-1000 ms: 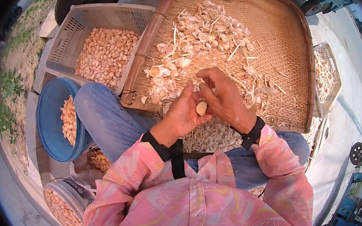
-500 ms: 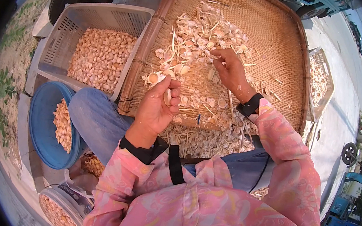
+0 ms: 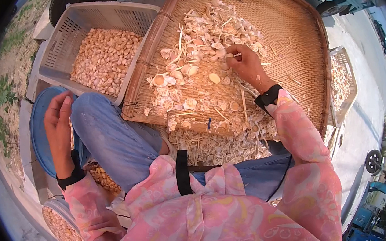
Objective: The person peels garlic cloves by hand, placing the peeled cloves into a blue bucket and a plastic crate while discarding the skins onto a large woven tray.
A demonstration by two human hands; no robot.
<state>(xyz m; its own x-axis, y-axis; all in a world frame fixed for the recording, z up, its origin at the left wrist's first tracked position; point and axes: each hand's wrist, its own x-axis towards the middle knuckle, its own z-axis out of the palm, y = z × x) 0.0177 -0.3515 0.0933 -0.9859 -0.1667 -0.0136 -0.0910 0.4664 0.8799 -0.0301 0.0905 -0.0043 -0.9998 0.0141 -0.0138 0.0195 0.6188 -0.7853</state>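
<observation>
My left hand (image 3: 59, 127) is over the blue bucket (image 3: 39, 139), its fingers stretched upward and nothing visible in them. The bucket's contents are mostly hidden behind that hand. On the woven bamboo tray (image 3: 295, 42), my right hand (image 3: 250, 69) has thumb and fingers pinched around a pale garlic clove (image 3: 229, 56). It rests by the edge of a heap of garlic skins and cloves (image 3: 212, 30). A bare peeled clove (image 3: 214, 78) lies below the heap, with more cloves (image 3: 190, 70) to its left.
A grey plastic crate (image 3: 106, 10) with many garlic cloves (image 3: 108, 55) stands left of the tray. Another bucket of cloves (image 3: 61, 229) sits lower left. Skins and stalks (image 3: 221, 144) pile beneath the tray's near edge. A crate of scraps (image 3: 343, 82) stands at right.
My left hand has moved from the tray leftward to the blue bucket, and the clove it held is no longer visible in it. My right hand has shifted slightly, staying at the heap.
</observation>
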